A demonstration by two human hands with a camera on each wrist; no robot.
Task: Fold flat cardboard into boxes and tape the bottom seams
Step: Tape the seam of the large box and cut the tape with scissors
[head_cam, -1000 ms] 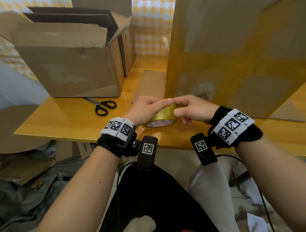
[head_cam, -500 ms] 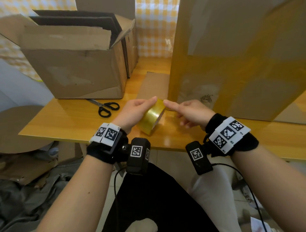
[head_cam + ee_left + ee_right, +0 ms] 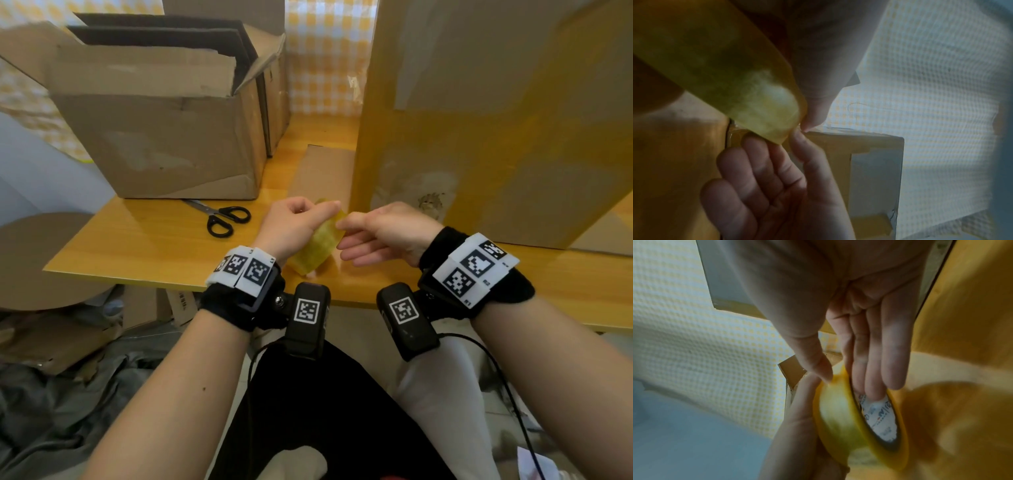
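Note:
A yellow tape roll (image 3: 318, 245) is held on edge just above the front of the wooden table (image 3: 144, 246). My left hand (image 3: 308, 214) grips it from the left, thumb on the outer face. My right hand (image 3: 344, 228) pinches the roll's upper rim with thumb and forefinger, the other fingers straight. The right wrist view shows the roll (image 3: 846, 415) with its white core, my thumb (image 3: 818, 368) on its face and fingers (image 3: 869, 366) along its side. In the left wrist view the roll (image 3: 719, 65) fills the upper left. A tall cardboard box (image 3: 486, 130) stands behind on the right.
An open cardboard box (image 3: 164, 144) with flat sheets inside stands at the back left. Black-handled scissors (image 3: 224, 219) lie in front of it. A flat cardboard piece (image 3: 325, 171) lies beside the tall box. Cardboard scraps and grey cloth cover the floor at left.
The roll has turned from lying flat, core up, to standing on edge. Both hands moved slightly away from me, and the right fingers shifted to the upper rim.

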